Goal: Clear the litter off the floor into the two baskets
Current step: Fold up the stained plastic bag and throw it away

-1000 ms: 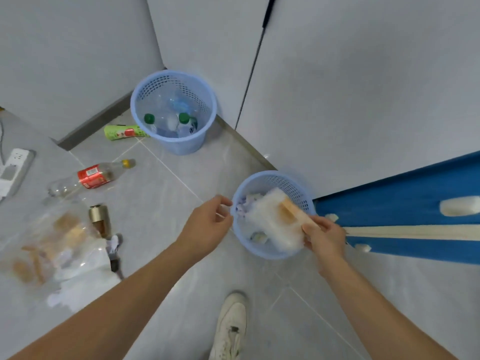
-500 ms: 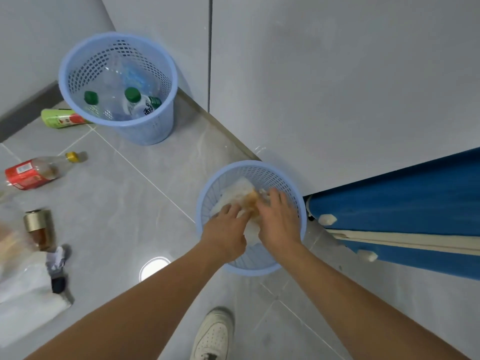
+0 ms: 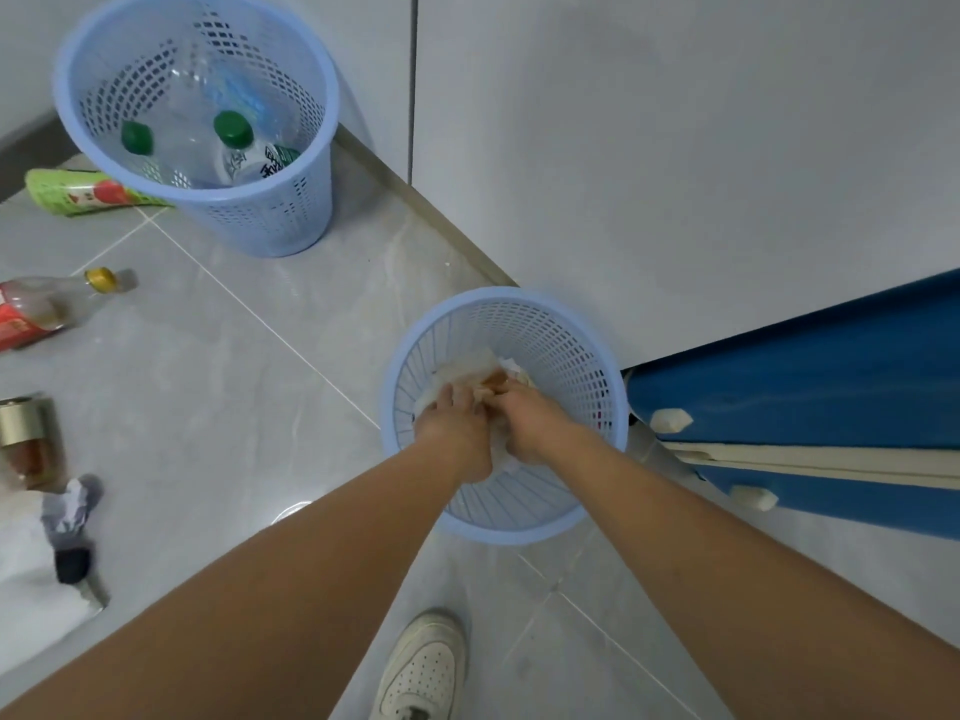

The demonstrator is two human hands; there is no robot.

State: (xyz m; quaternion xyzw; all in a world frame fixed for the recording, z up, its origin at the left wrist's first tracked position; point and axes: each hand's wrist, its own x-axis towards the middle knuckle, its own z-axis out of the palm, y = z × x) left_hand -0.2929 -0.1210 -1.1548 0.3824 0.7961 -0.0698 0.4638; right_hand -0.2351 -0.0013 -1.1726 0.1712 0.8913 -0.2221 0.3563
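Both my hands reach down inside the near blue basket (image 3: 597,356) by the wall. My left hand (image 3: 454,433) and my right hand (image 3: 530,426) press on a clear plastic bag with brown food in it (image 3: 467,368), which lies on white crumpled paper in the basket. The far blue basket (image 3: 280,220) at the top left holds clear plastic bottles with green caps (image 3: 232,128). On the floor to the left lie a bottle with a red label and yellow cap (image 3: 41,309), a green packet (image 3: 78,192), a small glass jar with a gold lid (image 3: 26,439) and crumpled paper (image 3: 70,511).
A white plastic bag (image 3: 31,574) lies at the left edge. A blue panel with white strips (image 3: 805,407) stands right of the near basket. Grey walls meet the tiled floor behind both baskets. My white shoe (image 3: 423,667) is at the bottom.
My right hand has carried the plastic bag from the basket's rim down into the near basket. My left hand has left the rim and joined it on the bag. The view has shifted closer.
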